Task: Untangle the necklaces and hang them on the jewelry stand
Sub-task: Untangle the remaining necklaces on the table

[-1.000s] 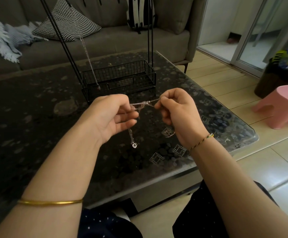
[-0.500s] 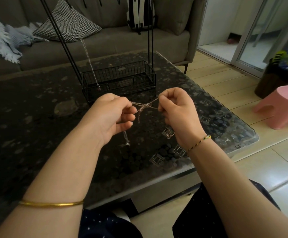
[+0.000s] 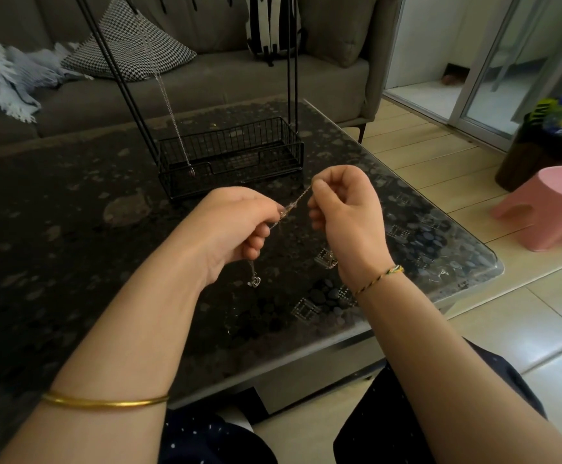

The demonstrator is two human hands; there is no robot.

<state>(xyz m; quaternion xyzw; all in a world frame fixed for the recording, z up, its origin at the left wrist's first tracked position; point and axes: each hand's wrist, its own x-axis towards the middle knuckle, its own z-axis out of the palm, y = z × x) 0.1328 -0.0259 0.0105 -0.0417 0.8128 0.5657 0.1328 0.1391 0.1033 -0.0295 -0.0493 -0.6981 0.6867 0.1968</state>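
Necklaces (image 3: 291,207): a knotted run of fine silver chain, held in the air above the table (image 3: 72,229), stretched between both hands. Left hand (image 3: 236,229): fingers curled, pinching the lower end of the knot. Right hand (image 3: 346,209): thumb and forefinger pinching the chain higher up, at about 2 o'clock from the knot. I judge the taut pull is meant to spread the tangle so the separate strands can be read. Pendant (image 3: 254,281): a small charm dangling free at 6 o'clock below the left hand, its weight keeping that strand straight. Jewelry stand (image 3: 232,182): black wire frame at 12 o'clock beyond the hands, well apart from them, with a basket (image 3: 226,136) as its base. One hung chain (image 3: 169,105) drops from above and ends at the basket's 9 o'clock corner; I cannot tell whether it is inside or in front. Basket contents: too dark through the mesh for me to list.
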